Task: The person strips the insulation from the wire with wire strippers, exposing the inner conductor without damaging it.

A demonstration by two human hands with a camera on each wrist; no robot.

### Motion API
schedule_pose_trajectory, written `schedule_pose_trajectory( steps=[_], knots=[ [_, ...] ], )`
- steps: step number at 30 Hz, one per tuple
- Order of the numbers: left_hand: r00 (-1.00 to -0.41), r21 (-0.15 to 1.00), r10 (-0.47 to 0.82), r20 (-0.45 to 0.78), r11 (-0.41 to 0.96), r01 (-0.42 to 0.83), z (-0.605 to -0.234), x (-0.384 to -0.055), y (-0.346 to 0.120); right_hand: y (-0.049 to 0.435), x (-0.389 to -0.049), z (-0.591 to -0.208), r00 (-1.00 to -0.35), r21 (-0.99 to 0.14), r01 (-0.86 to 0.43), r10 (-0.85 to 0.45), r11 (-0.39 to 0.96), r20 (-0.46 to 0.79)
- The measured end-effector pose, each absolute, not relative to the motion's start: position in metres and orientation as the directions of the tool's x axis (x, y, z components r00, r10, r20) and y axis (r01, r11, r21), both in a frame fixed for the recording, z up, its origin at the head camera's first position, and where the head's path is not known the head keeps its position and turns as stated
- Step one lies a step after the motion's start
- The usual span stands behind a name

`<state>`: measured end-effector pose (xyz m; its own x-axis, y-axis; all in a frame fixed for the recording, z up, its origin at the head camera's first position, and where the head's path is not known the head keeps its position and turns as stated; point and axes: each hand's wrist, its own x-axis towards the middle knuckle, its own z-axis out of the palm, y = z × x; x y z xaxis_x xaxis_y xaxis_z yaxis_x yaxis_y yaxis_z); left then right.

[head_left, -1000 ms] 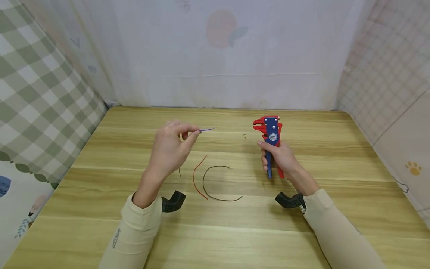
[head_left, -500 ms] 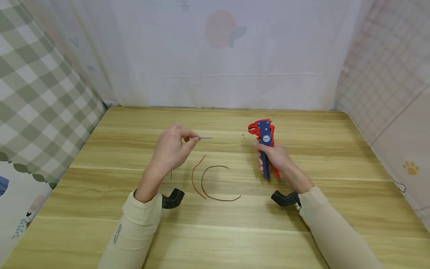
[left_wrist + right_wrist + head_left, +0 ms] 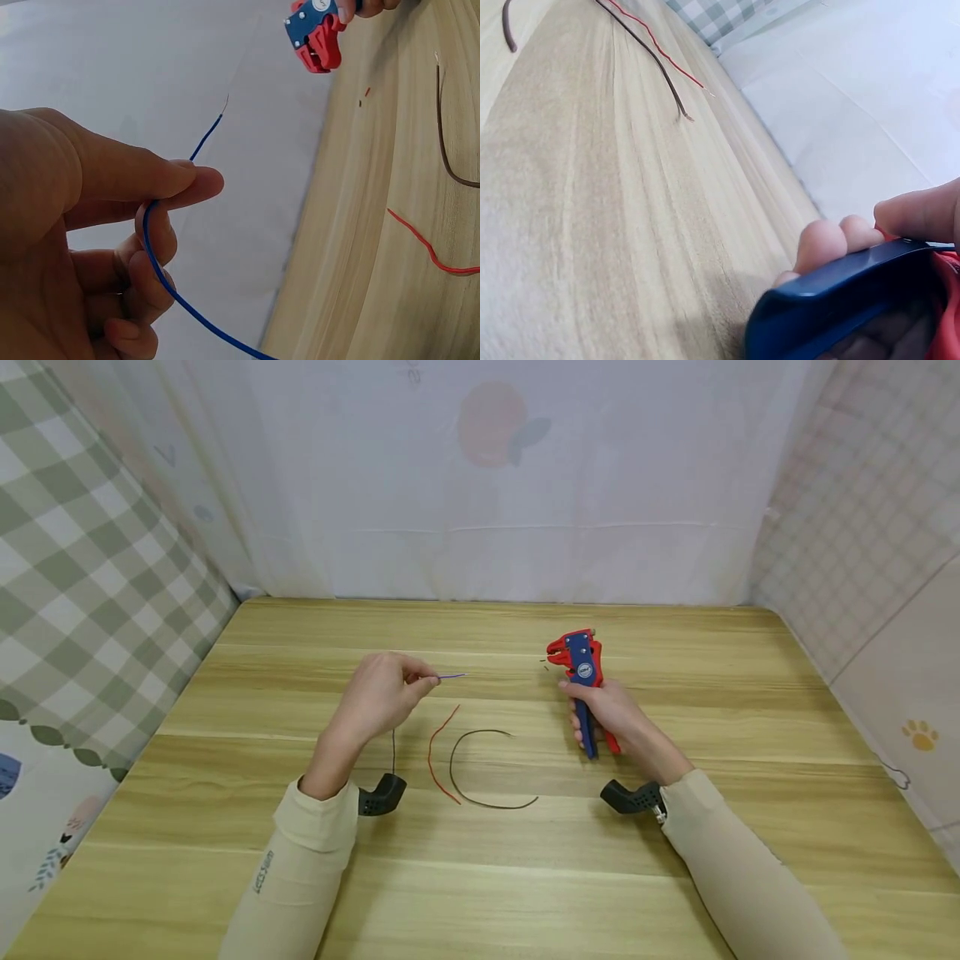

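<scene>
My left hand (image 3: 378,693) pinches a blue wire (image 3: 206,139) between thumb and forefinger. A fine bare strand shows at the wire's tip, which points right in the head view, and the rest of it curves down below the fingers in the left wrist view. My right hand (image 3: 611,710) grips red and blue wire strippers (image 3: 580,660) by the handles, fingers wrapped round them. The tool's red jaws face left, slightly parted, with a gap between them and the blue wire's tip.
On the wooden table (image 3: 495,877) between my hands lie a red wire (image 3: 432,752) and a curved brown wire (image 3: 457,781) with a frayed end. Tiny offcuts (image 3: 364,97) lie near the strippers. A pale curtain (image 3: 375,485) hangs behind the table.
The left hand has come down toward me with the blue wire. The right hand has moved left with the strippers, narrowing the gap to the left hand.
</scene>
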<state>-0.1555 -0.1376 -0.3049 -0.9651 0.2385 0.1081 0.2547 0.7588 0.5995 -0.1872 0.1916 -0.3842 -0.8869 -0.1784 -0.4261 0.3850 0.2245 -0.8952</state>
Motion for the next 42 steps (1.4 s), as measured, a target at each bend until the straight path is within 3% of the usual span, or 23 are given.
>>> schedule_pose_trajectory(
  steps=[17, 33, 42],
  knots=[
    [-0.976, 0.605, 0.213, 0.033, 0.773, 0.19, -0.323, -0.167, -0.151, 0.194, -0.191, -0.38, -0.832, -0.876, 0.455, -0.275, 0.162, -0.483],
    [-0.979, 0.589, 0.205, -0.016, 0.793, 0.156, -0.326, -0.172, -0.155, 0.193, -0.189, -0.382, -0.859, -0.872, 0.433, -0.189, 0.227, -0.475],
    [-0.979, 0.584, 0.205, -0.025, 0.797, 0.152, -0.326, -0.172, -0.157, 0.193, -0.188, -0.382, -0.852, -0.883, 0.445, -0.233, 0.15, -0.469]
  ],
)
